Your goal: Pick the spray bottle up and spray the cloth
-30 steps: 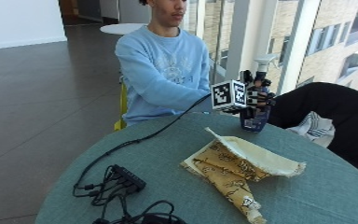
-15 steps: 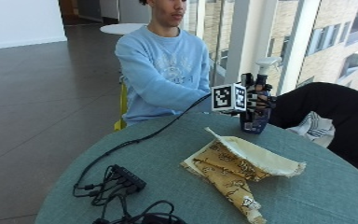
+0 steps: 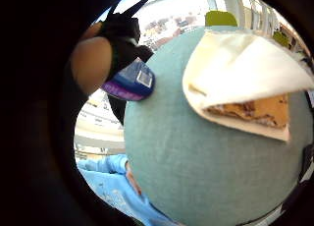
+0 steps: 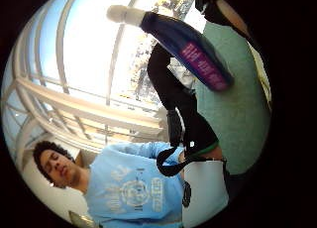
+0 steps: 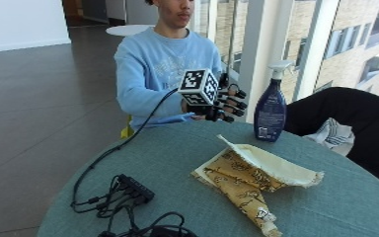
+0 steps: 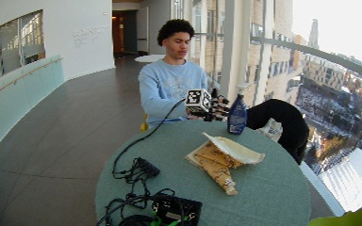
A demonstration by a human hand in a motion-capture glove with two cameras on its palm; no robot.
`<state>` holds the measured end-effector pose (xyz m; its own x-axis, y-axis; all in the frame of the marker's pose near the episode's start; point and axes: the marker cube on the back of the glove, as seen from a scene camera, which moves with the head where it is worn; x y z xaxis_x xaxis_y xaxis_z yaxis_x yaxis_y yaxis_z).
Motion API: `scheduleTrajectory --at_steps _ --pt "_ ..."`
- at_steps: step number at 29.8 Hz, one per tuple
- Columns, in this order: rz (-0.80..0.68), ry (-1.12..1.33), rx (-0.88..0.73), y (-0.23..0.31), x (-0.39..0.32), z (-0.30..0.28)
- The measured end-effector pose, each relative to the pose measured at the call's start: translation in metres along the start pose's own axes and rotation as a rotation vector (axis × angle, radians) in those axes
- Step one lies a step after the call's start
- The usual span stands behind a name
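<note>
**Blue bottle upright, gloved hand just short of it**

Teal cloth covers the round tabletop in the outside view. There we see the spray bottle standing upright near the far edge, on the window side, its white trigger head on top. The gloved right hand hangs just beside it, above the far edge in front of the person's chest, fingers spread and pointing at the bottle, gripping nothing. We judge this to be the reach, the fingers parted to take the bottle's body. The cloth lies crumpled toward the middle of the tabletop, pale lining folded over a yellow patterned side, near the bottle, so a short swing should bring the nozzle over it.

In the wide outside view we find the same layout: hand beside bottle, cloth nearer the centre. The bare hand is hidden behind the glove.

From the little finger side of the palm, we make out only the bottle's base and label, partly behind a gloved finger, and the cloth on the tabletop.

From the thumb side, the bottle shows along its length, close to the palm; we cannot tell whether any finger touches it.
</note>
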<state>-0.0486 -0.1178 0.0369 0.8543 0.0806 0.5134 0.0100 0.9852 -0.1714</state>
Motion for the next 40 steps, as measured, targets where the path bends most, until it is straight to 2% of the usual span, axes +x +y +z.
scheduleTrajectory --at_steps 11,16,25,40 --pt "0.159 0.297 0.068 0.148 0.078 -0.078" --pt "0.224 0.353 0.099 0.187 0.102 -0.095" --pt "0.247 0.37 0.094 0.213 0.124 -0.089" --pt "0.246 0.346 0.073 0.212 0.123 -0.083"
